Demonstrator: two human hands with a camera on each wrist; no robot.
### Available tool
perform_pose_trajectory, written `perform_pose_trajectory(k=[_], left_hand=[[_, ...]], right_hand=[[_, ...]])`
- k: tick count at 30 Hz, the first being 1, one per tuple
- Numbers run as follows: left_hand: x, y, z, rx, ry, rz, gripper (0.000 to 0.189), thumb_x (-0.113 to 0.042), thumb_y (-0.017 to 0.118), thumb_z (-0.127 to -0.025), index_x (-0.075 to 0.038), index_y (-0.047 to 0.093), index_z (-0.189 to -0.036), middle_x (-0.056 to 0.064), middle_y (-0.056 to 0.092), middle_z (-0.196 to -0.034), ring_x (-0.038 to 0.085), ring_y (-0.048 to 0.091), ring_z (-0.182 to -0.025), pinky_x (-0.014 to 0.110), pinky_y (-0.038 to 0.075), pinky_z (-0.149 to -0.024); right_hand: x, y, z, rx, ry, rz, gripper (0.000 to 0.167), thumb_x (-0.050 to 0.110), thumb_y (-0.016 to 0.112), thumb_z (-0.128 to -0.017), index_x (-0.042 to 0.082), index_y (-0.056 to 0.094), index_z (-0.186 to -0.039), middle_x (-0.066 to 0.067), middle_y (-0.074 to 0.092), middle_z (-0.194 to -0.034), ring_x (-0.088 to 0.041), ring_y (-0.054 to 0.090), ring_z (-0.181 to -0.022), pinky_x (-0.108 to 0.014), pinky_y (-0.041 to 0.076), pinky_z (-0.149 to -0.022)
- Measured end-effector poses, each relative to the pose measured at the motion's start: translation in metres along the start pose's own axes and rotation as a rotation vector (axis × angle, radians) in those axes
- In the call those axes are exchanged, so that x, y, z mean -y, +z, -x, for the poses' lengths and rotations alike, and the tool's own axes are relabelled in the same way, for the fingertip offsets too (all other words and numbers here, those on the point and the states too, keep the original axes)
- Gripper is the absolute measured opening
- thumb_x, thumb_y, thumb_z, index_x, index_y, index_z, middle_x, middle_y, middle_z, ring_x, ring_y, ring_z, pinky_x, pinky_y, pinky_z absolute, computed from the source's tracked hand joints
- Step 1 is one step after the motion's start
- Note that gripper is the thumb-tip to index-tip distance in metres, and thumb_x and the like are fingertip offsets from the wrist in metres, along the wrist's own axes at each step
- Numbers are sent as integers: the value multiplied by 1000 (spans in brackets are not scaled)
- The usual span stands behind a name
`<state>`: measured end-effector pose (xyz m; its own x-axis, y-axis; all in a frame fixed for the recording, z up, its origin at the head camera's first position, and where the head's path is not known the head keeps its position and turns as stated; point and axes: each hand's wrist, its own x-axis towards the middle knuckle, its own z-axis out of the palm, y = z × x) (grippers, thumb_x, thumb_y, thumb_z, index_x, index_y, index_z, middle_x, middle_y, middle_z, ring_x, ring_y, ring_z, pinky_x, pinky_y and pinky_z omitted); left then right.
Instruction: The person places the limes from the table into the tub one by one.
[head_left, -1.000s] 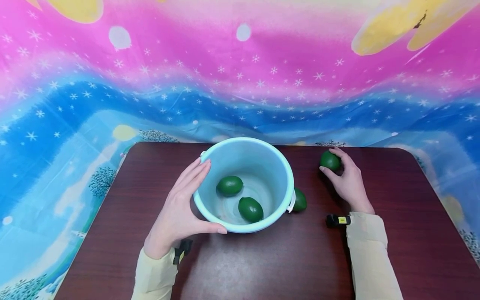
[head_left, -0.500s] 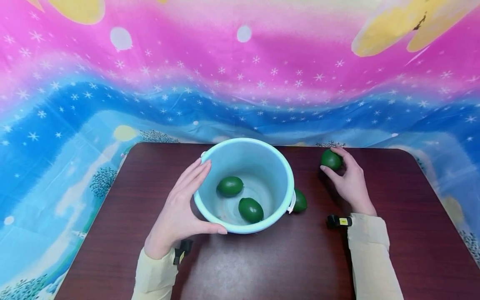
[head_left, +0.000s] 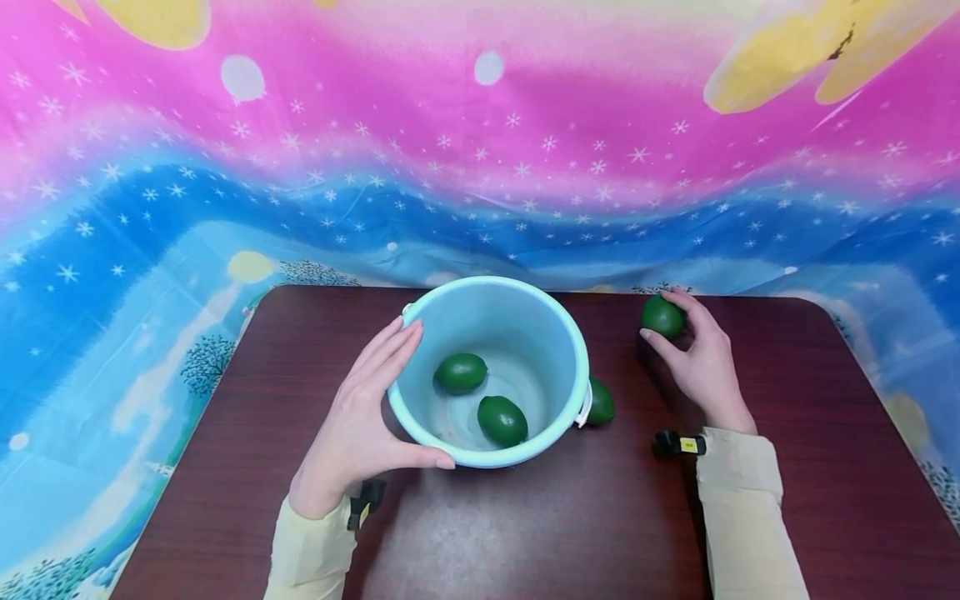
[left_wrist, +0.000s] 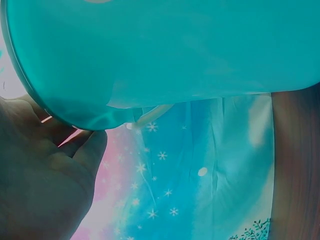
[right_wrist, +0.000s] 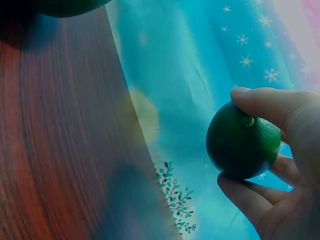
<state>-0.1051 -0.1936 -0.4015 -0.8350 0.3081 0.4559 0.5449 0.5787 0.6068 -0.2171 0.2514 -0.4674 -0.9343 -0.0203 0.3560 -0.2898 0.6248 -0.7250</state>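
Observation:
A light blue bucket (head_left: 491, 287) stands on the table with two limes inside, one lime (head_left: 461, 372) towards the back left and another lime (head_left: 502, 420) nearer the front. My left hand (head_left: 358, 417) rests against the bucket's left side, thumb and fingers extended and spread along the rim. At the right, my right hand (head_left: 701, 358) pinches a green lime (right_wrist: 242, 142) between thumb and fingers; in the right wrist view it is held clear of the tabletop. A further lime (head_left: 600, 402) lies beside the bucket's right side, partly hidden by it.
The dark reddish-brown table (head_left: 480, 533) ends at a back edge just behind the bucket. Behind it hangs a pink and blue patterned cloth (head_left: 420, 167). The bucket's white handle (head_left: 583, 406) hangs at its right side.
My right hand, with the lime in it, has shifted very slightly right and up. The left hand and the bucket have stayed in place.

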Motion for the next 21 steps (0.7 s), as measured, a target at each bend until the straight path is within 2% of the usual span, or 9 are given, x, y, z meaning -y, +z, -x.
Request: perform_pose_trajectory(k=[3,12,21], left_hand=[[0,0,0,1,-1,-3,130,-81,82,-55,-15,40,-158,-2,34,-162,22,23,-151,53,31,-114],[1,1,0,-4,4,5,134,-84,79,-56,-12,33,-161,3,23,-167,23,17,-152,55,33,-112],[0,1,-1,-3,-4,4,136,-84,79,-56,-12,30,-161,3,24,-167,23,19,-151,54,34,-111]], right_hand=[[2,0,0,-5,-5,-1,65,10,80,-90,15,53,-149,-7,43,-157,-36,55,-128,-20,48,-96],[6,0,1,-14,-19,-3,64,9,80,-90,13,54,-148,-8,44,-155,-36,57,-125,-9,44,-90],[6,0,0,-16,-24,0,65,11,81,-90,17,54,-148,-7,45,-155,-33,57,-126,-9,44,-90]])
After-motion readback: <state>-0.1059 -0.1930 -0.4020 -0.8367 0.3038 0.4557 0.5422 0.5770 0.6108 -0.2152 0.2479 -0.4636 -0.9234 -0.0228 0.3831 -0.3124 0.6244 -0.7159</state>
